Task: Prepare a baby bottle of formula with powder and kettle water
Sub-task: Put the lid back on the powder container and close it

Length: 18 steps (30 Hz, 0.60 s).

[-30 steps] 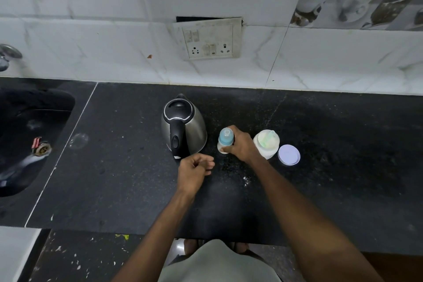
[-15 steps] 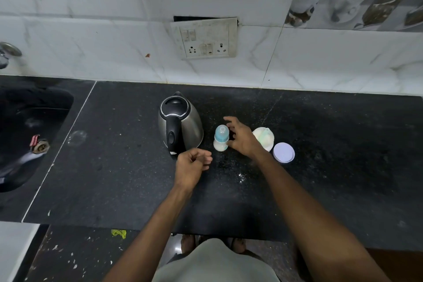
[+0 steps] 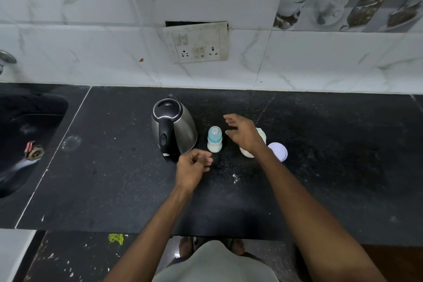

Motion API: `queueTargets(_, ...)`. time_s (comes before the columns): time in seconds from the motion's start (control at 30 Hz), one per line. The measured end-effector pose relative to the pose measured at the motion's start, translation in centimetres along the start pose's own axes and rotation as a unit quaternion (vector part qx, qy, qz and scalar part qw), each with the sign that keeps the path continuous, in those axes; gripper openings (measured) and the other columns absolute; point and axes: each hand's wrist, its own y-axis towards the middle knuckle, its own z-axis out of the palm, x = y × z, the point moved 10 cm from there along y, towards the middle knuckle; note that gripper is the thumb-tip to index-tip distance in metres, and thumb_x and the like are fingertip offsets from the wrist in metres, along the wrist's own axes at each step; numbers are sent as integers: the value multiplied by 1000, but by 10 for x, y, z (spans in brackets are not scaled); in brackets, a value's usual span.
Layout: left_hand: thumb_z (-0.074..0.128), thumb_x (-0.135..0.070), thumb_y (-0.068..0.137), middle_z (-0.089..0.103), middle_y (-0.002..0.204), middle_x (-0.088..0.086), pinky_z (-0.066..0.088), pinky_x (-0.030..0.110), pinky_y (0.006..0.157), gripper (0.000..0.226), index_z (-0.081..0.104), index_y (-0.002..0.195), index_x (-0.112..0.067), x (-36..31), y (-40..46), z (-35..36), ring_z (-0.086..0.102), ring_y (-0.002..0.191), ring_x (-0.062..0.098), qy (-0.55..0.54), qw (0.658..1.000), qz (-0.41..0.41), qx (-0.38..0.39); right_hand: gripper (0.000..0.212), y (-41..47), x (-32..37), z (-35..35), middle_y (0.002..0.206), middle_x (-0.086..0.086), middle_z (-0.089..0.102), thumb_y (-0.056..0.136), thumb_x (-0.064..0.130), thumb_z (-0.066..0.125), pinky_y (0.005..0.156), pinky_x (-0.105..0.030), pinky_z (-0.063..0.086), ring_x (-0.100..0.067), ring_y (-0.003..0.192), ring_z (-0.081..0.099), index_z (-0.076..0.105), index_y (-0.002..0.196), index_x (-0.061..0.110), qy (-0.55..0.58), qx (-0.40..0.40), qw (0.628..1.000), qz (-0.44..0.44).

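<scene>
**Right hand off the bottle; bottle left standing capped**

Released since the frame a second back: the right hand [image 3: 243, 136], then wrapped round the baby bottle [image 3: 214, 139], now hangs just right of it, fingers [image 3: 229, 118] spread and holding nothing. Half a second ago it was already opening; the gap is now clear.

Bottle: upright on the tabletop [image 3: 320, 167], just right of the kettle [image 3: 174, 127], blue teat cap on, pale milky content in the lower part. It has not shifted.

Left hand [image 3: 192, 167]: same spot as before, in front of the kettle's handle, fingers loosely curled inward. Whether they pinch anything small, I cannot tell.

Right of the bottle: the open powder container [image 3: 261, 136], partly hidden by the right hand, and its round white lid [image 3: 278, 151] lying flat beside it. A few spilled white grains [image 3: 235, 176] lie in front of the bottle.

Judgement: mixing looks done or nearly so, the bottle being set down closed. Remaining step is probably re-lidding the container.
</scene>
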Motion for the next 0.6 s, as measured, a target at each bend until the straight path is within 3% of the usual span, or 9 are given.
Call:
queueTargets(0.13,62,6,96,78,86,6,60,25,72,25,76,95,-15,-10,8,29,73,82,14,12,999,22,36,22,-15,-4,-58,101,-8,78,93,4,71,91,-35,60,-17,91,74,76,115,6,18,-107,994,-24)
queueTargets(0.33,64,1,94,74,96,5,62,31,81,27,74,102,-22,-21,18,71,71,89,17,81,992,70,62,13,-45,-52,-116,83,2,77,91,24,78,77,-34,62,-8,75,70,80,94,12,23,-164,986,30)
queueTargets(0.47,76,0,87,68,111,0,52,11,83,41,65,125,-10,-35,21,106,63,100,9,142,981,112,76,11,-63,-92,-129,88,0,77,91,22,77,82,-42,61,-14,82,72,78,96,12,-19,-164,983,75)
queueTargets(0.6,86,-3,81,56,130,0,48,22,100,65,54,138,-10,-32,30,138,55,119,12,159,976,120,92,17,-69,-102,-123,98,-4,75,90,17,77,88,-44,60,-17,88,73,78,106,12,-37,-145,986,75)
